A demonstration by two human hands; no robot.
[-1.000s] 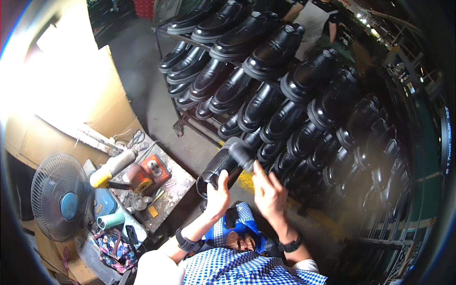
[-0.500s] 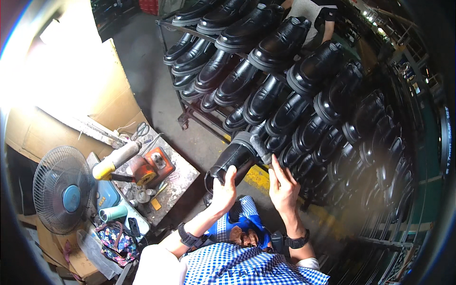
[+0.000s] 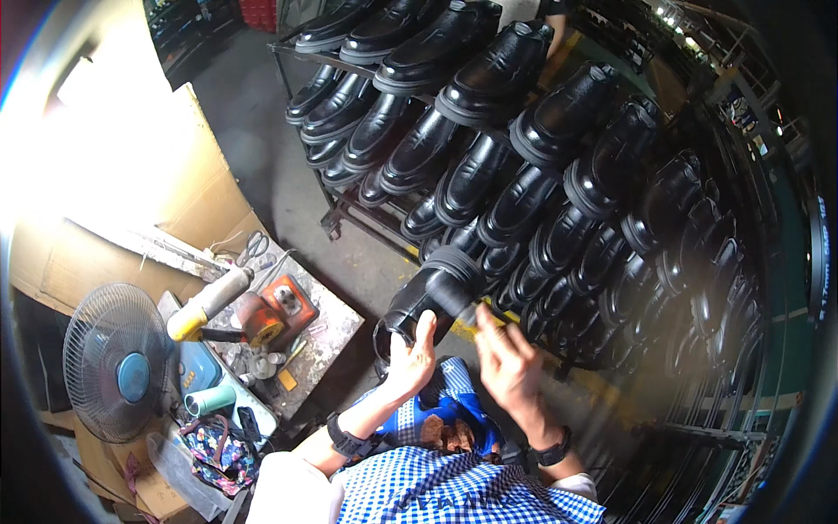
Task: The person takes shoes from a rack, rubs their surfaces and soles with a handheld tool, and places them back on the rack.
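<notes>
My left hand [image 3: 412, 360] is closed round the opening end of a black leather shoe [image 3: 410, 301], its thumb up along the side. The shoe is tilted, with its toe and grey sole edge pointing away from me, up and to the right. My right hand [image 3: 511, 362], slightly smeared by motion, grips a dark brush [image 3: 451, 295]. The brush head lies over the shoe's right side near the toe; it is blurred, and whether it touches cannot be made out.
A metal rack [image 3: 336, 205] ahead and to the right carries rows of black shoes [image 3: 476, 79]. At left, a stained worktable [image 3: 327, 336] holds an orange device [image 3: 290, 299], scissors [image 3: 255, 246] and a yellow-and-grey tool [image 3: 209, 304]. A fan [image 3: 113, 362] and a flowered bag [image 3: 218, 454] are nearer.
My right hand and the brush have moved left, from beside the shoe's toe to over its side. My left hand still holds the shoe. The rack appears shifted slightly left in view.
</notes>
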